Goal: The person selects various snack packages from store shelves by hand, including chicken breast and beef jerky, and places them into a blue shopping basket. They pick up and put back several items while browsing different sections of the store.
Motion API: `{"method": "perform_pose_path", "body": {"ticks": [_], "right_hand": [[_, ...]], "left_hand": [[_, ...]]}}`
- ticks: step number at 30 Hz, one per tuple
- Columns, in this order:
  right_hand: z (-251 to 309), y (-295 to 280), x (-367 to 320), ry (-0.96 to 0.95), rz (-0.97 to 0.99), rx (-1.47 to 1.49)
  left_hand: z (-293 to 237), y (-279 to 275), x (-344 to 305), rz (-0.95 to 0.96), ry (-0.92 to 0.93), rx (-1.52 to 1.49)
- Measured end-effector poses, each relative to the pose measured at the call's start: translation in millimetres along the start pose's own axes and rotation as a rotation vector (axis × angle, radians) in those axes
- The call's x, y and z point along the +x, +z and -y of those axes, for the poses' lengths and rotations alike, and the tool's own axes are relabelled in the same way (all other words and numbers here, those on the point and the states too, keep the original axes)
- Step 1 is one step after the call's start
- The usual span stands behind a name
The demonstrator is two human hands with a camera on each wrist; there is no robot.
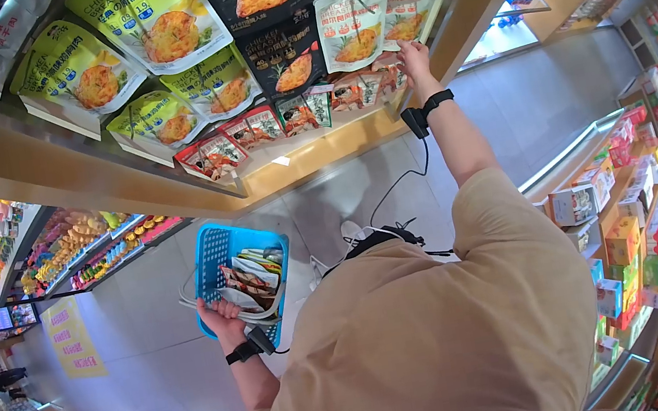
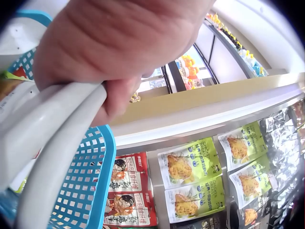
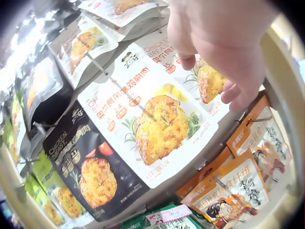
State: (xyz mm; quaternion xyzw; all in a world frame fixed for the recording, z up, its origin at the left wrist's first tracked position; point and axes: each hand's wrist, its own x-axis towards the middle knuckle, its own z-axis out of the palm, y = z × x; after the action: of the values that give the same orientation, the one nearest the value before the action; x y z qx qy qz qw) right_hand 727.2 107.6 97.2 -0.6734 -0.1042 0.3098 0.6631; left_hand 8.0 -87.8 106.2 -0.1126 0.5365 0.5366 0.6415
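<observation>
Where the floor (image 1: 151, 388) spreads out at the left, a yellow sign (image 1: 73, 339) with pink writing lies beneath a display of plush toys (image 1: 72, 238). Next comes the left hand (image 1: 222, 319), its fingers curled round the white handles (image 2: 62, 129) of a blue basket (image 1: 205, 264), which has several packets (image 1: 258, 273) inside. Green pouches (image 1: 71, 74) hang on the rack above, with small red packets (image 1: 209, 157) below them; black pouches (image 1: 293, 60) follow, then white pouches (image 1: 350, 26) with chicken pictures. At the rightmost white pouch (image 3: 209, 86) in the lower row is the right hand (image 1: 416, 63), thumb and fingers bent over its front; whether they pinch it, I cannot tell. Orange packets (image 3: 231, 198) hang just below. Farther right, well apart from the rack, stand shelves of colourful boxes (image 1: 623, 241).
</observation>
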Motion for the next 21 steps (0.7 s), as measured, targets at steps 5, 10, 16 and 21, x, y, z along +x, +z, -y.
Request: {"method": "perform_pose_path", "body": {"ticks": [5,10,16,21], "right_hand": [[15,-3,11,0.22,-0.065,0.187],[-6,3,36,0.148,-0.22,0.053],[37,-1,-5,-0.127,-0.165,0.032],[128,-2,-99,-0.114,0.321,-0.003]], "left_hand": [[5,-1,-7,0.017,0.049,-0.018],[9,-5,-8,0.002,0.065,-0.044],[18,6,-12,0.039,0.053,-0.056],[25,4,-4,0.046,0.061,-0.095]]}}
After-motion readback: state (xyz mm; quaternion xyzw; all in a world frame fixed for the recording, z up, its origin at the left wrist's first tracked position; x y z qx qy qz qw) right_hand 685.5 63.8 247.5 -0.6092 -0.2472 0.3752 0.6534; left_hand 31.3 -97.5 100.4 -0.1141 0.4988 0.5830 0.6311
